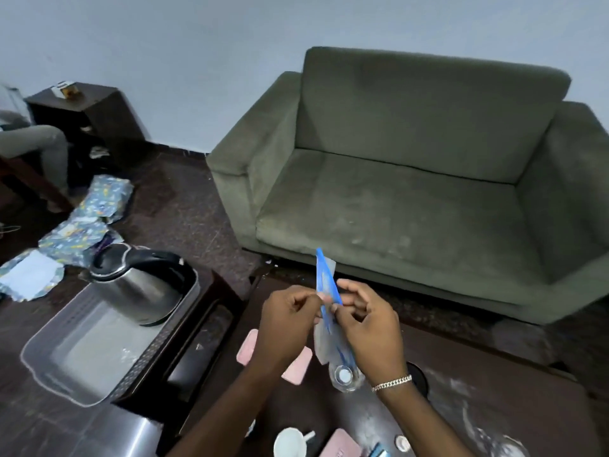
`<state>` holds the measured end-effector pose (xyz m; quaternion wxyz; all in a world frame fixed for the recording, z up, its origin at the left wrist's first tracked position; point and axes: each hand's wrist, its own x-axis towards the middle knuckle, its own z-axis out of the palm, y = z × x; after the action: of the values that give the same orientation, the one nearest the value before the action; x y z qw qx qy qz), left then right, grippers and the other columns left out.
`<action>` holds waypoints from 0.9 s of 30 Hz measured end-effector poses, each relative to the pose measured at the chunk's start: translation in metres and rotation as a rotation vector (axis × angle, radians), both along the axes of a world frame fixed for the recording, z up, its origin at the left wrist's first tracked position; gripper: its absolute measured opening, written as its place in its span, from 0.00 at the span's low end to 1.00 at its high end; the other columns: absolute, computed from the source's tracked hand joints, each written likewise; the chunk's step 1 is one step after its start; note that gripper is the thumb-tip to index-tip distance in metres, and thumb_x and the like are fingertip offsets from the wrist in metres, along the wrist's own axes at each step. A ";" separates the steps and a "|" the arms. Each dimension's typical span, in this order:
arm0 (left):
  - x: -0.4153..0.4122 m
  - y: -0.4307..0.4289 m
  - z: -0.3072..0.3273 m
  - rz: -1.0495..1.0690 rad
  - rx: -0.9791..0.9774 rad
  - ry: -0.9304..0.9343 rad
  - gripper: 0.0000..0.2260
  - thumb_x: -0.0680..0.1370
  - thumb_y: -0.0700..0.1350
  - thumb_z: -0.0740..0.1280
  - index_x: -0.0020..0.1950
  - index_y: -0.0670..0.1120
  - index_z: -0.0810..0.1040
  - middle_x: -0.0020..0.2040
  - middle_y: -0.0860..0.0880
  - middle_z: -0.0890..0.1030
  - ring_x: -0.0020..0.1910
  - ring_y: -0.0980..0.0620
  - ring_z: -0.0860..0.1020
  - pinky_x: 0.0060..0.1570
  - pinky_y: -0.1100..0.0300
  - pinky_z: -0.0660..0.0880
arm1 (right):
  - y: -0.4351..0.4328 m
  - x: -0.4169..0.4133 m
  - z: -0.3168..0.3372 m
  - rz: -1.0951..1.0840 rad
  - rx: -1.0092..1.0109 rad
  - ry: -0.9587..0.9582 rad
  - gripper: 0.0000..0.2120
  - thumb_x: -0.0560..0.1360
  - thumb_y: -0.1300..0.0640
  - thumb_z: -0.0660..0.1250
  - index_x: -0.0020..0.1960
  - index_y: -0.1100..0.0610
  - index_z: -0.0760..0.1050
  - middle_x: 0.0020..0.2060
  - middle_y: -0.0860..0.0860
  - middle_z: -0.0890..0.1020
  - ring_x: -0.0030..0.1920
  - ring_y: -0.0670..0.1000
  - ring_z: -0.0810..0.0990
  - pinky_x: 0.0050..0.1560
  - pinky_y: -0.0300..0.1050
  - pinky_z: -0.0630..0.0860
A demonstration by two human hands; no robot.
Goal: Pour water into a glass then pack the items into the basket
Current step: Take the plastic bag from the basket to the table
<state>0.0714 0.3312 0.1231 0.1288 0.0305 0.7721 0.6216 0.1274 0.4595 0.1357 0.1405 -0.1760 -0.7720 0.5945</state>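
Both my hands hold a clear plastic pouch with a blue zip edge (324, 285) upright above the dark table. My left hand (286, 321) pinches its left side and my right hand (369, 324) pinches its right side. A steel electric kettle (138, 285) with a black handle stands in the far corner of a grey plastic basket (66, 367) at the left. Below my right hand a clear glass (344, 377) stands on the table, partly hidden by the pouch. A white cup (290, 441) stands near the bottom edge.
Pink rectangular pads (298, 367) lie on the dark table under my hands. A black round base (420, 379) sits behind my right wrist. A green sofa (412, 179) stands beyond the table. Patterned wrapped bundles (95, 209) lie on the floor at left, near a seated person's leg.
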 end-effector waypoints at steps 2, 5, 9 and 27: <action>0.004 0.012 -0.002 0.013 -0.159 0.135 0.04 0.75 0.44 0.75 0.41 0.48 0.87 0.40 0.53 0.86 0.40 0.55 0.85 0.46 0.53 0.82 | 0.015 0.008 -0.002 -0.055 0.036 0.003 0.17 0.74 0.64 0.74 0.54 0.43 0.79 0.39 0.43 0.87 0.42 0.40 0.85 0.42 0.33 0.79; 0.007 0.024 -0.004 0.046 -0.341 0.294 0.08 0.72 0.34 0.73 0.41 0.47 0.86 0.42 0.54 0.85 0.40 0.60 0.82 0.46 0.63 0.78 | 0.043 0.022 -0.003 -0.137 0.205 0.071 0.16 0.74 0.70 0.70 0.54 0.51 0.80 0.40 0.46 0.85 0.43 0.45 0.85 0.46 0.38 0.80; 0.006 0.037 0.002 -0.030 -0.430 0.423 0.16 0.72 0.28 0.66 0.51 0.42 0.87 0.53 0.51 0.83 0.49 0.60 0.79 0.52 0.73 0.72 | 0.073 0.036 -0.001 -0.142 0.588 -0.055 0.08 0.73 0.65 0.70 0.46 0.54 0.83 0.42 0.50 0.81 0.41 0.54 0.83 0.43 0.49 0.78; 0.079 0.081 0.025 -0.667 -0.416 0.787 0.28 0.74 0.35 0.62 0.75 0.42 0.73 0.79 0.50 0.70 0.54 0.50 0.78 0.63 0.60 0.75 | 0.088 0.022 -0.009 0.041 0.393 -0.618 0.18 0.84 0.67 0.53 0.73 0.70 0.63 0.69 0.54 0.69 0.40 0.37 0.84 0.35 0.27 0.72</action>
<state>0.1499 0.4118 0.1479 0.0236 0.4770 0.8169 0.3235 0.1495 0.5471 0.1267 -0.0805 -0.3014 -0.8808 0.3562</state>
